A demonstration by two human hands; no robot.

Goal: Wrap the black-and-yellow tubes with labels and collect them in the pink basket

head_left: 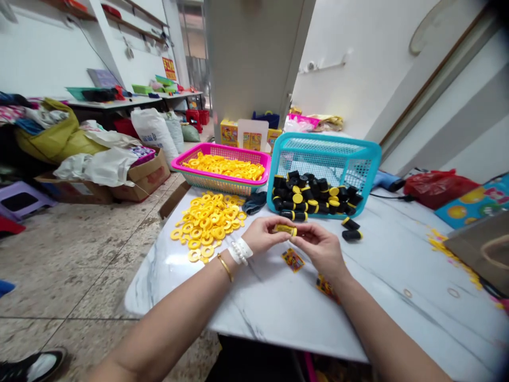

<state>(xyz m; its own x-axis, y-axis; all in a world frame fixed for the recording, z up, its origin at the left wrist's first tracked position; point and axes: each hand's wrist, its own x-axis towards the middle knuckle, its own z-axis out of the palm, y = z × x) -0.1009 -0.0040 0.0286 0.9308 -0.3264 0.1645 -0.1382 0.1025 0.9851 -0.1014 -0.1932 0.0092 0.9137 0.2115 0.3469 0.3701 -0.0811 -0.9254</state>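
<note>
Between my two hands, above the middle of the table, is a small yellow cylinder [284, 229] with a brighter yellow rim at its right end. My left hand [261, 235] is closed around its left side. The fingertips of my right hand [323, 248] pinch it near the rim. Beneath them a small printed colourful card or sticker [293, 260] lies on the table. Another printed piece [326, 286] is partly covered by my right wrist. Left of my hands spreads a pile of yellow rings [214, 217]. Several black cylinders with yellow ends [306, 196] fill the tipped blue basket [374, 159].
A pink-rimmed basket [186, 167] of yellow rings stands at the table's back left, beside a dark cloth [255, 202]. Loose black cylinders [351, 235] lie right of the blue basket. A red plastic bag [431, 185] and a brown paper bag [483, 244] sit on the right.
</note>
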